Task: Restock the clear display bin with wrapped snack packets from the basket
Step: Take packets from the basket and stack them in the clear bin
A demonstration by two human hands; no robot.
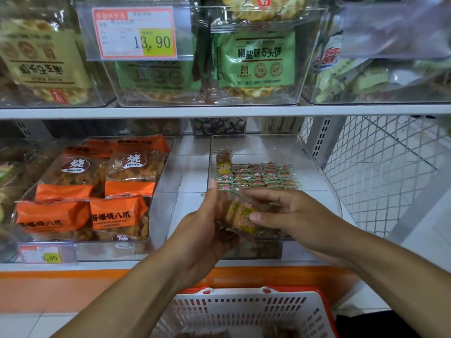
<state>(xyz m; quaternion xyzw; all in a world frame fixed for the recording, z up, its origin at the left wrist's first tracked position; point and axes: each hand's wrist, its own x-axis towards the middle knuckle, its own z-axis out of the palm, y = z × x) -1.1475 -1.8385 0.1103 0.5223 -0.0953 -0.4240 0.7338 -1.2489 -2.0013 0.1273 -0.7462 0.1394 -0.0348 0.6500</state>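
The left hand [207, 230] cups a small stack of wrapped snack packets [240, 217] from the side and below, its fingers curled around them and its fingertips pointing up. The right hand [290, 213] meets the same stack from the other side, thumb pressed on the front wrapper and fingers curled over the top (the packets themselves are blurred, so their count cannot be told). Both hands hold the stack just over the front wall of the clear display bin [314, 164], which sits on the lower shelf [192, 167]. Inside the bin, toward its back half, neat rows of stocked packets [262, 176] lie flat, with one upright packet [223, 163] at their rear left corner. Left of this bin, apart from it, another clear bin holds orange snack bags [97, 191], with a price tag [45, 256] on its front. Above, the upper shelf [219, 111] carries bins of green biscuit bags [256, 59] and a large price label [134, 32]. Below the forearms, nearest the camera, stands the white basket [244, 311] with a red rim; a few brownish packets show dimly at its bottom.
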